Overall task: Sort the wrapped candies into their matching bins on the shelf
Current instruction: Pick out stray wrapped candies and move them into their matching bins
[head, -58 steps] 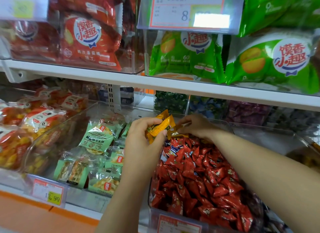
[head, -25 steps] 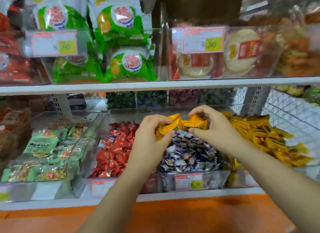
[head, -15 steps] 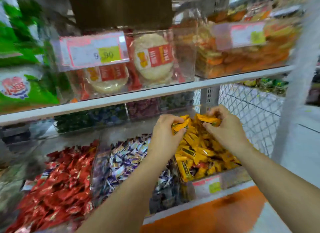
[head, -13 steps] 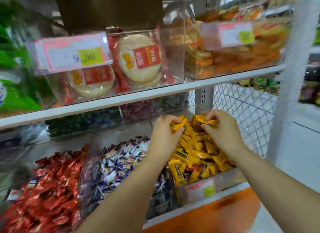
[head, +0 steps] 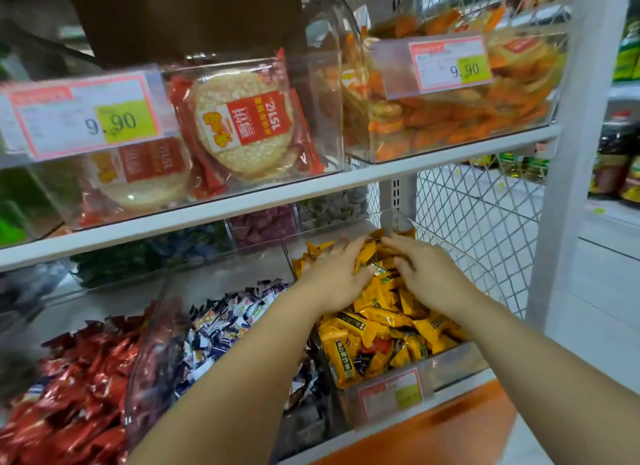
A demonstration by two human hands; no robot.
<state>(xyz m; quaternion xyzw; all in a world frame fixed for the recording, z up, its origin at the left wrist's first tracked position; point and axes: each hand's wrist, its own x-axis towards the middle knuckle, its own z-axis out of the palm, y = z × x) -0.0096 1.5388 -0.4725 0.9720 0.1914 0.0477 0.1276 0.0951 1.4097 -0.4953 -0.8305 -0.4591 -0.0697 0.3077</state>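
Note:
A clear bin (head: 450, 362) at the right end of the lower shelf holds a heap of yellow wrapped candies (head: 384, 319). My left hand (head: 337, 274) lies flat on the heap with straight fingers. My right hand (head: 424, 270) rests beside it on the same heap, fingers extended toward the back. Neither hand holds a candy. To the left stand a bin of blue-and-white candies (head: 228, 322) and a bin of red candies (head: 72, 388).
The upper shelf (head: 311, 187) hangs low over the bins and carries clear boxes of rice cakes (head: 242, 118) and orange snacks (head: 467, 111). A white wire mesh side panel (head: 478, 222) closes the shelf on the right. Small bins of green and purple candies (head: 266, 222) sit behind.
Both hands carried yellow candies rightward from the red bin to the yellow bin. The candies they pinched are released, and both hands now lie flat on the heap.

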